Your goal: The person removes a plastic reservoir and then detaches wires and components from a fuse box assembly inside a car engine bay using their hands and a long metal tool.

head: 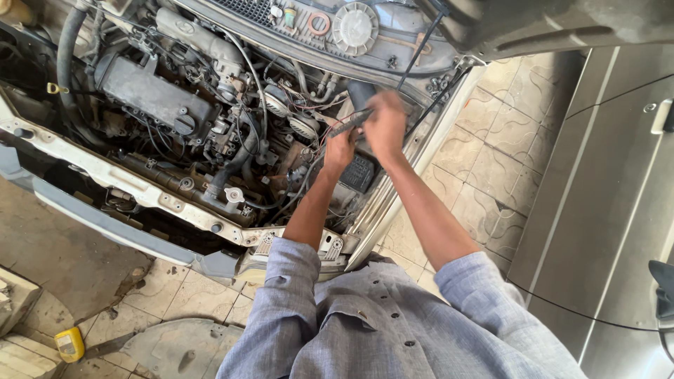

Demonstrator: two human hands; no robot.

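Note:
I lean over an open car engine bay with both arms stretched into its right side. My right hand grips the end of a long dark tool that slants down to the left. My left hand is closed just below it, around the tool's lower end or a part beside it; I cannot tell which. Under both hands lie a black ribbed box and a tangle of wires. A dark round duct sits just behind the hands.
The raised hood hangs over the top right. A grey metal door stands to the right. On the tiled floor lie a loose grey panel and a small yellow container. The front bumper is off, baring the white crossbar.

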